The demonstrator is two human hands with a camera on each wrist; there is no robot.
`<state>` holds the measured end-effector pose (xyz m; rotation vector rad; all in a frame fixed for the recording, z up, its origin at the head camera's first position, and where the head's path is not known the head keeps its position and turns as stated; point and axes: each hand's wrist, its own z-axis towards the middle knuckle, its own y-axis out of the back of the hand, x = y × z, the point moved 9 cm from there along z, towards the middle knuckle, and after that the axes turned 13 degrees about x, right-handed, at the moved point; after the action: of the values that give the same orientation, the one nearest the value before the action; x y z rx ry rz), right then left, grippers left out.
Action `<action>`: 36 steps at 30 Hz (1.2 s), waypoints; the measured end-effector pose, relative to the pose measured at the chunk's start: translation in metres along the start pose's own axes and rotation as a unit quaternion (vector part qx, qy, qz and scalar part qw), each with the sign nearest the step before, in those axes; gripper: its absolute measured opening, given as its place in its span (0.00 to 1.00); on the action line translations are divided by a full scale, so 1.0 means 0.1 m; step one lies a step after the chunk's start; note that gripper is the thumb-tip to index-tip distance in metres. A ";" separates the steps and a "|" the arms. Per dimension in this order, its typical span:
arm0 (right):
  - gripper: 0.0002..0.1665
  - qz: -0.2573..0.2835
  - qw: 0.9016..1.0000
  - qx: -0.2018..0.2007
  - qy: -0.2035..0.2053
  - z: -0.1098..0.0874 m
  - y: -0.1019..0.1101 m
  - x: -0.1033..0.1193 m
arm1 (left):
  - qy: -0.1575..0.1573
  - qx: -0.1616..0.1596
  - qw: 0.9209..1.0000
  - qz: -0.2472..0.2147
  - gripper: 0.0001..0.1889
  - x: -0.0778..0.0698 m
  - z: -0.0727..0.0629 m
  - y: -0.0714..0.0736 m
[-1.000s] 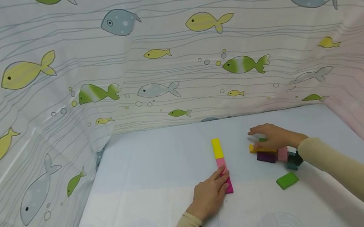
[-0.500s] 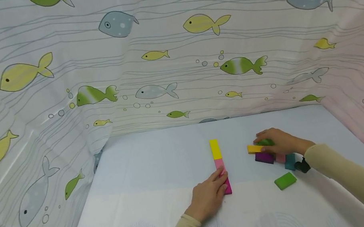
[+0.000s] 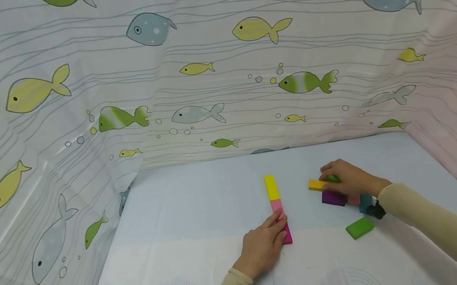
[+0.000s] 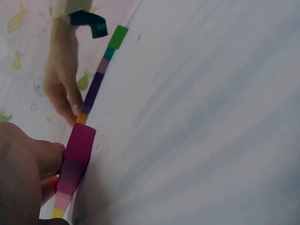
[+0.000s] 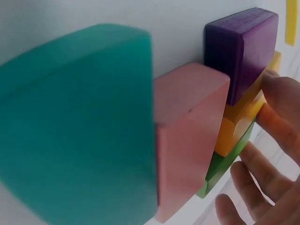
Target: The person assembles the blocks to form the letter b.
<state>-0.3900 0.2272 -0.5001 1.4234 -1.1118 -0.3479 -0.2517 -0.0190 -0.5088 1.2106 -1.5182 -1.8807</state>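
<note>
- The right hand (image 3: pixel 347 177) pinches the orange block (image 3: pixel 316 184) between thumb and finger; a slack hold could let it twist.
- The purple block (image 3: pixel 333 199) and far green block (image 3: pixel 332 178) sit close on either side, so a hasty pull could drag one.
- The left hand (image 3: pixel 262 247) rests extended fingers on the pink block (image 3: pixel 276 204) and magenta block (image 3: pixel 288 238); uneven pressure could skew their row with the yellow block (image 3: pixel 271 187).

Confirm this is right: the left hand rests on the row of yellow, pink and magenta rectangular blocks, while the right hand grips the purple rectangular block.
Wrong block: the right hand grips the orange rectangular block, not the purple rectangular block, as the right wrist view shows. The left hand does rest on that row of blocks.
</note>
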 end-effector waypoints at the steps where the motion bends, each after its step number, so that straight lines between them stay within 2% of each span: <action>1: 0.17 -0.006 1.000 -0.007 -0.002 0.00 0.01 0.01 | 0.001 0.001 1.000 -0.001 0.22 0.00 0.00 0.00; 7: 0.17 -0.053 0.996 -0.061 -0.021 0.04 0.09 0.08 | 0.007 0.008 1.000 -0.008 0.22 0.01 0.01 -0.02; 11: 0.15 -0.062 0.994 -0.080 -0.033 0.08 0.13 0.14 | 0.008 0.011 1.000 -0.009 0.22 0.02 0.01 -0.03; 17: 0.18 -0.030 0.996 -0.068 -0.051 0.19 0.09 0.15 | 0.006 0.011 1.000 -0.008 0.22 0.02 0.00 -0.04; 25: 0.23 -0.014 0.996 -0.048 -0.076 0.32 0.05 0.14 | 0.004 0.007 1.000 0.003 0.22 0.01 0.00 -0.02; 36: 0.26 0.006 0.991 -0.043 -0.123 0.49 0.03 0.17 | 0.006 0.008 1.000 0.003 0.22 0.01 0.00 -0.03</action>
<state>-0.4201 0.1848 -0.5014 1.3217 -1.2883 -0.5688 -0.2521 -0.0188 -0.5121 1.2205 -1.5322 -1.8583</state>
